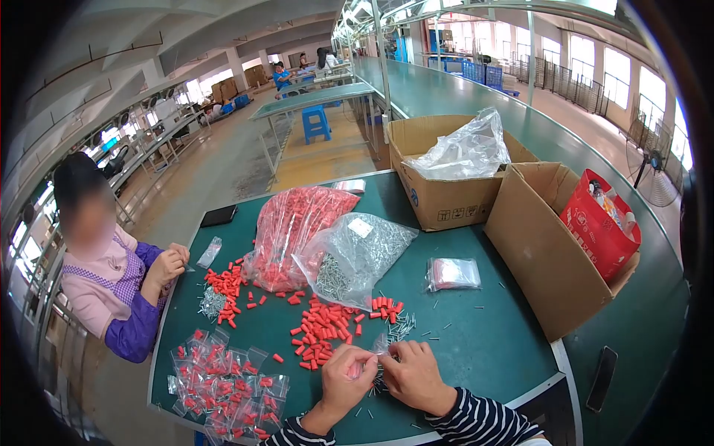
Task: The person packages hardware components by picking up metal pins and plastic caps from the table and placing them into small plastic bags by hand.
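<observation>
Both my hands meet over the green table top at the lower middle. Closed fingers of my left hand (348, 377) and my right hand (413, 373) pinch a small clear bag (381, 345) between them. Something red shows at my left palm. Loose red plugs (324, 328) lie just beyond my left hand, and silver screws (401, 327) are scattered beyond and under my right. Behind them rest a large bag of red plugs (294, 230) and a clear bag of screws (357, 256). Filled small bags (227, 383) are piled left of my left hand.
A co-worker (111, 260) at the left edge holds something small. A stack of empty bags (454, 273) lies right of centre. Cardboard boxes (454, 195) stand at the back right, one holding a red bag (601, 227). Phones lie at the back left and far right.
</observation>
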Demonstrator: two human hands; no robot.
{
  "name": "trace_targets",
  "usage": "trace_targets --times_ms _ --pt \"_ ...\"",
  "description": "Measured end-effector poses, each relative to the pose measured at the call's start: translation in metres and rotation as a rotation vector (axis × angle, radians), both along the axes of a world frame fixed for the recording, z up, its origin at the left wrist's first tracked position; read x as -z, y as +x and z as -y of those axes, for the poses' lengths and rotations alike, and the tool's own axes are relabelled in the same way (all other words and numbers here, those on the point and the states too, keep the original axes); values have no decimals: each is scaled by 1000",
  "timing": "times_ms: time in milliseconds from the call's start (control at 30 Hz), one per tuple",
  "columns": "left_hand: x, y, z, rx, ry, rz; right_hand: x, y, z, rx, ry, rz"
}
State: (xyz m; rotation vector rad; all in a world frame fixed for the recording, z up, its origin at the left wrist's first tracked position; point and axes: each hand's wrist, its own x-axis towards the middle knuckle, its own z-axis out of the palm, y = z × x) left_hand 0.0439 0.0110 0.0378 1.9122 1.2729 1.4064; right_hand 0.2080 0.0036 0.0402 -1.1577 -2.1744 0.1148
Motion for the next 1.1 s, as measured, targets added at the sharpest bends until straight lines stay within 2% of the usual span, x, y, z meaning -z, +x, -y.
trace_targets --times_ms 67,267,367,467,567,667,767,867,967,1100 --pt "-2 -4 -2 -17 27 -17 -2 0 0 -17 5 -16" --pt "18 -7 -15 20 -334 420 -2 4 -3 -189 -33 -251" --pt "-7 -23 -13 241 -973 632 -2 3 -3 -226 -3 -289" --pt "-4 -22 -12 321 -951 747 -2 2 -3 -221 21 -320" --pt "1 -21 -12 197 -761 689 -4 2 -4 -205 40 -335" --pt "-10 -17 -9 133 -688 671 -7 3 -5 -182 48 -339" --pt "-1 -13 -13 63 -431 500 -9 1 -6 -164 64 -346" --pt "7 -18 -18 55 -67 162 -4 4 -8 -132 64 -285" --pt "-11 -19 -14 181 36 -14 -7 6 -9 -113 71 -200" --pt "-16 -23 -9 211 -80 -200 -6 8 -11 -162 66 -132"
